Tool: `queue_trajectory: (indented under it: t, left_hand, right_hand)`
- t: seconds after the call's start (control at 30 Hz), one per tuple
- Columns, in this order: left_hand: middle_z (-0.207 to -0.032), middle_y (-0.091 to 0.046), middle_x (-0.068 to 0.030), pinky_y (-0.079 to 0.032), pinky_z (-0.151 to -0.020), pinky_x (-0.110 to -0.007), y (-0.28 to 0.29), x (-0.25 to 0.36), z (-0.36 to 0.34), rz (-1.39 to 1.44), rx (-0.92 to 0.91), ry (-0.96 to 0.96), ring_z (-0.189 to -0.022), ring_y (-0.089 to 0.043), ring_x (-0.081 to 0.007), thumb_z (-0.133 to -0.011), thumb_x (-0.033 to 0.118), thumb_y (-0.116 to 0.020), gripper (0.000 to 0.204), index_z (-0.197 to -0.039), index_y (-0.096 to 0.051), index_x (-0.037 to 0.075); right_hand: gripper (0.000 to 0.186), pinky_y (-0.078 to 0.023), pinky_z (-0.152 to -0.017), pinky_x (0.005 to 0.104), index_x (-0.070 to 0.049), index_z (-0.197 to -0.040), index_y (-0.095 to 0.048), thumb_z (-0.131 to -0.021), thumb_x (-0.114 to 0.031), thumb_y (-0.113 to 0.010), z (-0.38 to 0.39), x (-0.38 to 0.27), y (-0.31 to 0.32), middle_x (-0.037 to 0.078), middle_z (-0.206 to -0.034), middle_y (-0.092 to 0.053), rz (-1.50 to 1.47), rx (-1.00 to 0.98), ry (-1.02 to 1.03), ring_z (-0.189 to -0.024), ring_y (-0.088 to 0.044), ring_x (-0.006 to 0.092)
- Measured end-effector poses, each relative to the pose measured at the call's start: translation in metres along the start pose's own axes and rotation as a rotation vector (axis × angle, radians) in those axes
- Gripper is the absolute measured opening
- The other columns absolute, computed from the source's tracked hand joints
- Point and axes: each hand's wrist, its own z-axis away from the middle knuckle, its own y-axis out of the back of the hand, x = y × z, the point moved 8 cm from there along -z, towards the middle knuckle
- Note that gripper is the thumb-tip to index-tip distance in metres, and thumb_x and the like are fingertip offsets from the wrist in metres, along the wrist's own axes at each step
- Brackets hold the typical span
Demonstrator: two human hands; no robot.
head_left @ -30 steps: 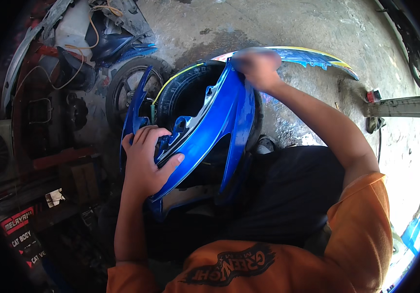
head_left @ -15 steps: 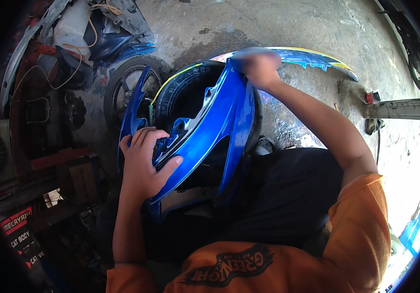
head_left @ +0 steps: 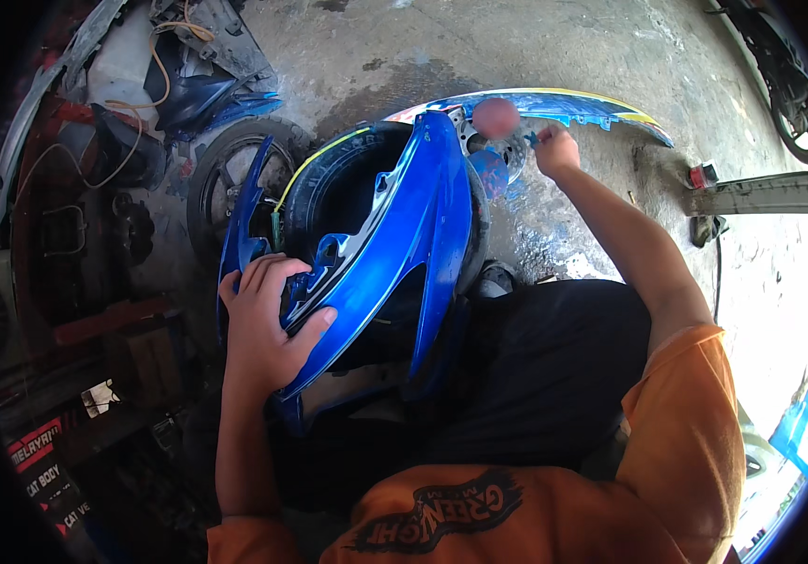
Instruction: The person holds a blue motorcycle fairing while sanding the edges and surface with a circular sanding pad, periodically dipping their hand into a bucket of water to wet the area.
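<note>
A long blue fairing panel (head_left: 366, 277) with a silver and black edge rests over an upright-opening tyre (head_left: 327, 162). My left hand (head_left: 271, 324) grips the panel's near-left edge, thumb on the blue face, fingers over the notched side. Beyond the panel's far end, my right hand (head_left: 556, 152) pinches a small blue piece (head_left: 532, 139), too small to identify. Just left of it are metal and blue-red clutter (head_left: 487, 174) and a blurred pinkish round shape I cannot make out. Behind these lies a curved blue, white and yellow panel (head_left: 611, 108). Another narrow blue piece (head_left: 240, 226) stands at left.
A spoked wheel (head_left: 211, 193), dark body parts (head_left: 202, 89) and a cord fill the left side. At right are a metal beam (head_left: 763, 195), a small red container (head_left: 704, 174) and a vehicle's wheel (head_left: 789, 122) on the concrete floor. My legs lie below the panel.
My right hand has moved off the panel's far end toward the right and slightly down, now showing a small blue piece in its fingers. My left hand keeps its hold, shifted slightly left in view.
</note>
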Motion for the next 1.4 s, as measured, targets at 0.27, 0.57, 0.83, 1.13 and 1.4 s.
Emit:
queue_trajectory:
  t: [0.27, 0.57, 0.83, 1.13, 1.4]
  left_hand:
    - [-0.128, -0.066, -0.0168, -0.023, -0.121, -0.052, -0.001, -0.001, -0.001, -0.015, -0.003, 0.001, -0.129, -0.059, -0.0351, -0.081, 0.034, -0.079, 0.051, -0.123, -0.065, 0.007]
    - [-0.127, -0.067, -0.0167, -0.025, -0.120, -0.051, 0.000, 0.000, -0.003, -0.026, 0.007, -0.017, -0.128, -0.059, -0.0346, -0.079, 0.032, -0.079, 0.052, -0.122, -0.065, 0.006]
    - [-0.126, -0.067, -0.0161, -0.026, -0.120, -0.050, -0.001, 0.000, -0.003, -0.043, 0.003, -0.018, -0.128, -0.059, -0.0347, -0.077, 0.028, -0.079, 0.052, -0.121, -0.064, 0.004]
    - [-0.129, -0.067, -0.0164, -0.026, -0.120, -0.049, 0.001, 0.003, -0.003, -0.034, -0.009, -0.010, -0.130, -0.057, -0.0349, -0.077, 0.028, -0.079, 0.053, -0.123, -0.064, 0.005]
    - [-0.141, -0.064, -0.0174, -0.029, -0.123, -0.048, 0.009, -0.004, 0.002, 0.040, 0.054, -0.041, -0.143, -0.051, -0.0373, -0.081, 0.025, -0.075, 0.056, -0.132, -0.065, 0.005]
  right_hand:
    - [0.025, -0.059, -0.095, 0.0459, -0.013, -0.111, -0.080, -0.090, -0.023, -0.072, 0.004, -0.015, -0.032, 0.016, -0.108, -0.080, -0.031, -0.129, 0.159, -0.106, -0.076, 0.0355]
    - [0.034, -0.059, -0.096, 0.0460, -0.011, -0.111, -0.078, -0.088, -0.036, -0.075, 0.025, -0.018, -0.028, 0.018, -0.109, -0.080, -0.019, -0.138, -0.013, -0.107, -0.076, 0.0364]
    - [0.123, -0.062, -0.086, 0.0474, 0.004, -0.156, -0.010, -0.082, -0.061, -0.085, 0.059, -0.001, -0.062, 0.026, -0.121, -0.071, -0.141, -0.343, -0.360, -0.109, -0.075, 0.0370]
    - [0.067, -0.056, -0.056, 0.0370, 0.004, -0.131, -0.046, -0.088, -0.025, -0.090, 0.072, -0.009, -0.080, 0.013, -0.090, -0.076, -0.384, -0.532, -0.429, -0.064, -0.072, 0.0204]
    - [0.011, -0.054, -0.056, 0.0351, 0.001, -0.086, -0.074, -0.092, -0.008, -0.076, 0.038, -0.019, -0.068, 0.012, -0.073, -0.071, -0.686, -0.684, -0.352, -0.061, -0.069, 0.0182]
